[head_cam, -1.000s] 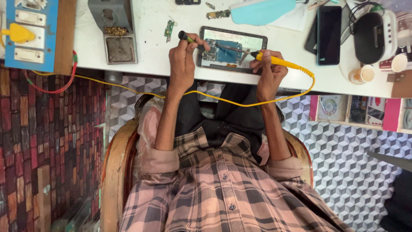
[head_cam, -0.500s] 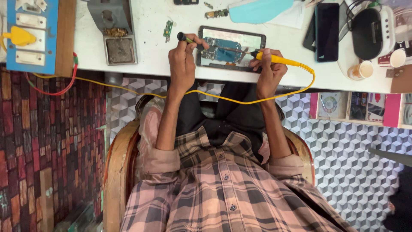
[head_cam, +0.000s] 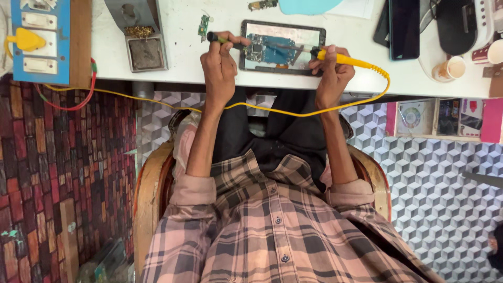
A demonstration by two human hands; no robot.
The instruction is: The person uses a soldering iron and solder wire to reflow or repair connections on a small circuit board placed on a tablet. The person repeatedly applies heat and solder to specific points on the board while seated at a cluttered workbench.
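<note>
**Two hands at an opened tablet on a white desk**

The left hand (head_cam: pixel 220 65) grips a dark-handled slim tool (head_cam: pixel 225 40), its tip over the blue circuit board (head_cam: pixel 275 50) inside the opened black-framed tablet (head_cam: pixel 283 47). The right hand (head_cam: pixel 330 71) pinches a yellow-handled soldering iron (head_cam: pixel 343 58), tip on the board. Its yellow cord (head_cam: pixel 293 112) loops below the white desk (head_cam: pixel 183 57). A grey metal stand (head_cam: pixel 145 50) sits left.

L hand (head_cam: pixel 220 65) & R hand (head_cam: pixel 329 71) – both fisted, forearms extended fwd.
</note>
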